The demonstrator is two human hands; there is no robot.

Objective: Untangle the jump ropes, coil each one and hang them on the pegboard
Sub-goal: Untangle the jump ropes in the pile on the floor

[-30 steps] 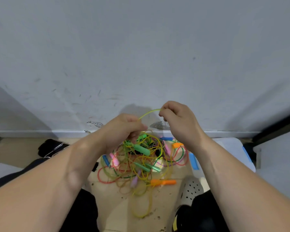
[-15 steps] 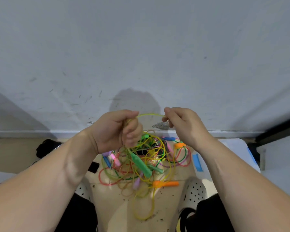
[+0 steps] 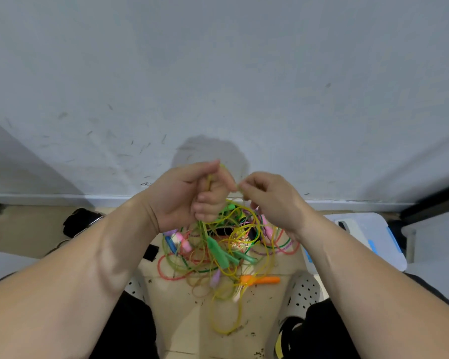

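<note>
The left hand and right hand are raised in front of the pale wall, both on the same yellow rope. A second ago they stood apart with a clear arc of yellow spanning the gap. Now they have drawn together until the knuckles almost meet, and only a short bit of rope shows between them. The left hand has turned into a closed fist, clenched round the yellow strand, which runs up through its curled fingers. The right hand pinches the strand between thumb and fingertips, just beside that fist.

Below them, the yellow rope drops into the tangle on the floor, where red, green and purple ropes are looped through one another. A green handle lies in the thick of it and an orange handle at its near edge.

This closing of the hands looks like slack being fed into the left fist, so the yellow rope is probably being gathered length by length. Most of it is not yet free, and nothing is coiled (the pegboard is not in view). A snagged handle may drag the whole heap upward on the next pull.
</note>
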